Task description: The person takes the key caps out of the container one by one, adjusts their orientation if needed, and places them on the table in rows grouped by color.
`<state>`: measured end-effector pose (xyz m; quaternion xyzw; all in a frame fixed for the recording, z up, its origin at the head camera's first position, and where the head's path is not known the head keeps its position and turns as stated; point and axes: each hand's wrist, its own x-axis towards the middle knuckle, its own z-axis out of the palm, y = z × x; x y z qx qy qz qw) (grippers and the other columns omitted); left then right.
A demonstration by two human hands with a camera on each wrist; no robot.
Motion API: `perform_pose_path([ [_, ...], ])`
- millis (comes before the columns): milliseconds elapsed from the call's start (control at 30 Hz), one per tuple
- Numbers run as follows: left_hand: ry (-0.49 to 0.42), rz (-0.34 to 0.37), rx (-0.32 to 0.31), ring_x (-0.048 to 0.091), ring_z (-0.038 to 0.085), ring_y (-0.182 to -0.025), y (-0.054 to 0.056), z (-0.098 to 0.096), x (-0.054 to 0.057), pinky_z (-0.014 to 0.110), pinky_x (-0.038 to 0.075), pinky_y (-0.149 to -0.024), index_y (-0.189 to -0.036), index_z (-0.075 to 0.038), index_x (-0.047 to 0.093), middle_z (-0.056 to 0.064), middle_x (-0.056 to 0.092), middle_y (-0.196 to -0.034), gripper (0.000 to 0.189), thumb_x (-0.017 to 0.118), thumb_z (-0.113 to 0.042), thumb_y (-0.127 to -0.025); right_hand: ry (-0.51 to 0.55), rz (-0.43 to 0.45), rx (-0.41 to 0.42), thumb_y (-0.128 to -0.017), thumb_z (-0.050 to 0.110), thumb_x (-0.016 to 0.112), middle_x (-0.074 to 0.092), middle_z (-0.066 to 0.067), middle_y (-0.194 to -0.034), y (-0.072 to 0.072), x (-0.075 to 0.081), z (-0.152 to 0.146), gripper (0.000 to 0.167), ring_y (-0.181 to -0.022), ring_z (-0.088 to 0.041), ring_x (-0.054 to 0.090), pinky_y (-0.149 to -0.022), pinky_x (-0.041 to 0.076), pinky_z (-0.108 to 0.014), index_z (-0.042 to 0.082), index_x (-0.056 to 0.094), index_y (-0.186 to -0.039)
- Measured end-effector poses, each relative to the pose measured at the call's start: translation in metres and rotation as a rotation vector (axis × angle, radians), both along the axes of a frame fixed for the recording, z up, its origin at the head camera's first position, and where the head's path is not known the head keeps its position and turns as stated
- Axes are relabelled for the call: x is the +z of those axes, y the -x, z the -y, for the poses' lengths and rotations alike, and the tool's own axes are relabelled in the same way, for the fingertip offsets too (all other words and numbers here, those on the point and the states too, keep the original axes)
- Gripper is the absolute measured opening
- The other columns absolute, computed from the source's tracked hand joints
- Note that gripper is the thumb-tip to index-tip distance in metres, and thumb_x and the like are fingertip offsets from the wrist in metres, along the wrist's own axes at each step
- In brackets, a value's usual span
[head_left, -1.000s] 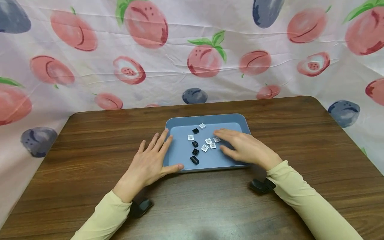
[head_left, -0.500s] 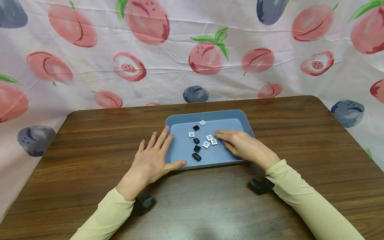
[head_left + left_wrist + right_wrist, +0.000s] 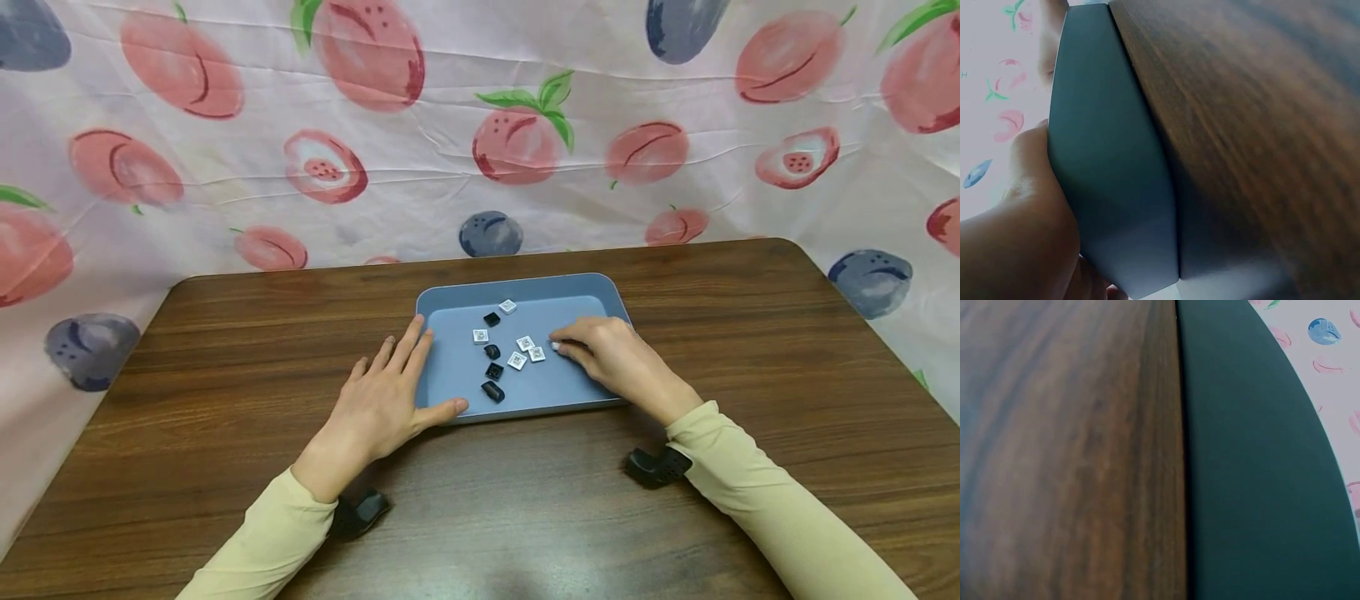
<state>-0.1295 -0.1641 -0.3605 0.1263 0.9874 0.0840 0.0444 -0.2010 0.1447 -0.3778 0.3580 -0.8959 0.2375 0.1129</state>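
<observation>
A shallow blue tray (image 3: 450,400) holds several small white and black keycaps. My right hand (image 3: 618,357) reaches over the tray's right part and pinches a white keycap (image 3: 556,345) between thumb and fingertips. Left of it lies a cluster of three white keycaps (image 3: 525,343). Black keycaps (image 3: 492,392) run down the tray's middle-left, with a white keycap (image 3: 480,336) beside them. With fingers spread, my left hand (image 3: 378,408) rests along the tray's left rim, thumb on the near edge. In the left wrist view the tray's outer wall (image 3: 1107,144) stands beside that hand.
The tray sits on a brown wood-grain table (image 3: 300,333). A fruit-print cloth (image 3: 420,183) hangs behind the table and at its sides. The right wrist view shows only the tray's near wall (image 3: 1260,456), the tabletop and some cloth.
My right hand has closed its fingers on a white keycap and drawn it slightly right, away from the cluster. The left hand stays on the tray's rim. The head view has shifted a little.
</observation>
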Motion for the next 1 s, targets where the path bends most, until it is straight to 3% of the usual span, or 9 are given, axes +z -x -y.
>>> perform_pose_path([
  [167,-0.01,-0.001,0.003,0.033,0.044,-0.149,0.0008,-0.0015,0.0004,0.065,0.034,-0.111,-0.163,-0.01,0.024,0.006,0.01,-0.173,0.101,0.054,-0.074,-0.091,-0.029,0.019,-0.064,-0.097,0.014,0.069,0.077,-0.004,-0.1,0.0002,0.0018,-0.0006,0.013,-0.095,-0.021,0.071,-0.085,0.056,-0.043,0.009,0.078,-0.106],
  [400,-0.026,0.022,0.009,0.029,0.045,-0.151,0.004,-0.0024,-0.0009,0.066,0.032,-0.112,-0.163,-0.01,0.022,0.006,0.007,-0.173,0.103,0.053,-0.075,-0.09,-0.081,-0.02,-0.03,-0.098,0.011,0.067,0.075,-0.006,-0.109,0.0031,0.0013,-0.0028,0.017,-0.107,-0.025,0.069,-0.094,0.054,-0.042,0.004,0.078,-0.109],
  [633,-0.055,0.019,0.013,0.03,0.046,-0.15,0.0025,-0.0026,-0.0002,0.065,0.034,-0.111,-0.163,-0.009,0.023,0.007,0.008,-0.173,0.101,0.055,-0.073,-0.091,-0.142,-0.076,-0.029,-0.097,0.014,0.07,0.069,-0.012,-0.122,0.0033,-0.0003,-0.0039,0.025,-0.111,-0.029,0.067,-0.088,0.056,-0.044,0.002,0.076,-0.117],
  [867,-0.064,0.018,0.018,0.029,0.047,-0.15,0.0022,-0.0023,0.0005,0.066,0.034,-0.11,-0.163,-0.01,0.024,0.006,0.007,-0.173,0.099,0.053,-0.073,-0.092,-0.116,-0.015,-0.06,-0.095,0.017,0.073,0.071,-0.007,-0.106,0.0039,0.0027,-0.0034,0.028,-0.093,-0.021,0.068,-0.077,0.057,-0.04,0.004,0.075,-0.12],
  [1000,-0.068,0.013,0.015,0.027,0.047,-0.151,0.0029,-0.0019,0.0011,0.066,0.034,-0.11,-0.162,-0.011,0.025,0.006,0.008,-0.173,0.097,0.053,-0.072,-0.093,-0.028,0.019,-0.097,-0.091,0.021,0.079,0.074,-0.002,-0.096,0.0026,0.0073,-0.0015,0.028,-0.082,-0.014,0.068,-0.07,0.055,-0.038,0.009,0.076,-0.116],
])
